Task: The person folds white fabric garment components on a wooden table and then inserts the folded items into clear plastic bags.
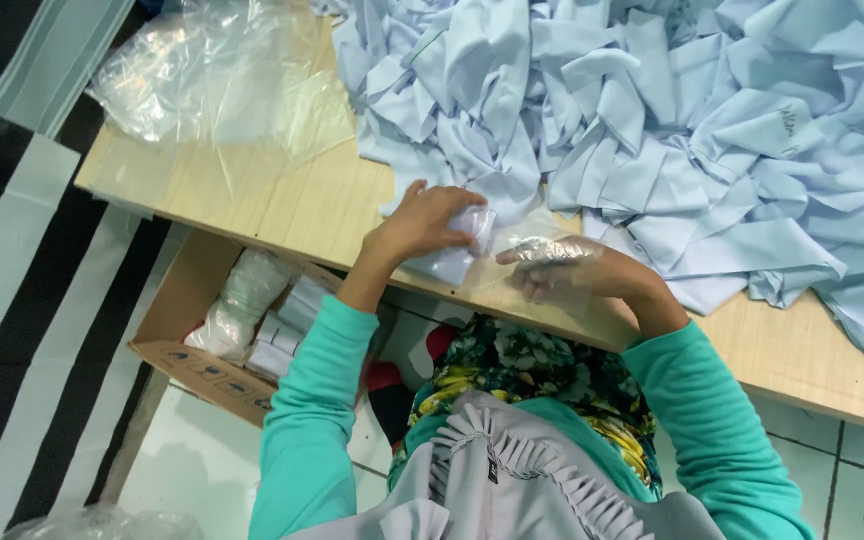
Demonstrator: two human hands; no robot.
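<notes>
Presently, listed from left to right. Striped black-and-white floor mat point(22, 300), beside the counter point(282, 205). Loose clear plastic bags point(222, 75), heaped on the counter's near-left corner. Cardboard box point(202, 330), on the floor under the counter edge, holding bagged, folded pale pieces. Left hand point(422, 222): fingers curled closed around a small folded pale-blue cloth piece point(462, 245), held just above the counter edge. Clear plastic bag point(542, 270), directly right of that cloth, its mouth toward it. Right hand point(562, 268): tucked inside or behind the bag film, fingers loosely bent, gripping the film; how tightly cannot be told. Pile of pale-blue cloth pieces point(672, 130), crumpled, covering the far and right counter.

Step in hand, as judged: the folded piece is at the bag's mouth, being slid in. The next move calls for the mouth held spread while the fold is kept flat, so it does not open or snag on the film.
</notes>
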